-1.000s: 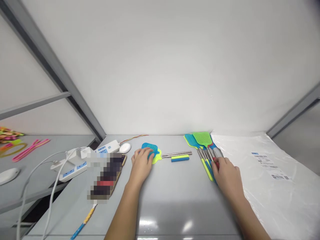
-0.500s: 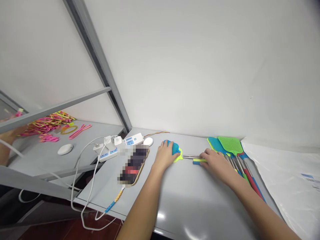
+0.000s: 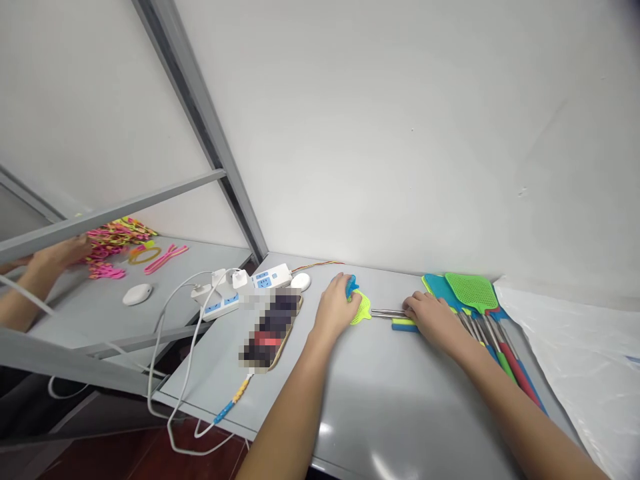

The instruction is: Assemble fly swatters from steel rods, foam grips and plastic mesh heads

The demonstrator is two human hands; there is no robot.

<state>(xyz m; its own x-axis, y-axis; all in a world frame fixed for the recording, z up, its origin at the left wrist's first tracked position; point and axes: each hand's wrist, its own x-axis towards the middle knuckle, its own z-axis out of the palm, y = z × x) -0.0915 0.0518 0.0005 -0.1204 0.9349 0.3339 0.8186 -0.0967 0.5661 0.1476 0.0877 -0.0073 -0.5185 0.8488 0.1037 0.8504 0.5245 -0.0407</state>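
Note:
My left hand (image 3: 336,308) is curled over the heads of fly swatters, with a yellow-green fly swatter (image 3: 363,309) under the thumb and a blue fly swatter (image 3: 352,285) behind it, partly hidden by the fingers. Thin metal shafts (image 3: 386,313) run right from the heads to my right hand (image 3: 431,319). Its fingers are bent round the shafts, thumb side toward the yellow and blue grips (image 3: 404,327); the fingertips are partly hidden. Just right of that hand lies a pile of fly swatters, a green mesh head (image 3: 473,291) on top.
A blurred phone (image 3: 273,330) lies left of my left hand, its charging cable (image 3: 231,402) crossing the table edge. Behind it are power strips (image 3: 271,276) and a round white disc (image 3: 301,283). White plastic sheeting (image 3: 575,347) covers the right. Beyond the metal frame, another person's hand (image 3: 65,257) touches pink-yellow pieces (image 3: 117,241).
My left hand has shifted on the heads, so more of the yellow-green one and less of the blue shows. The other person's hand has reached further in. The view has shifted slightly.

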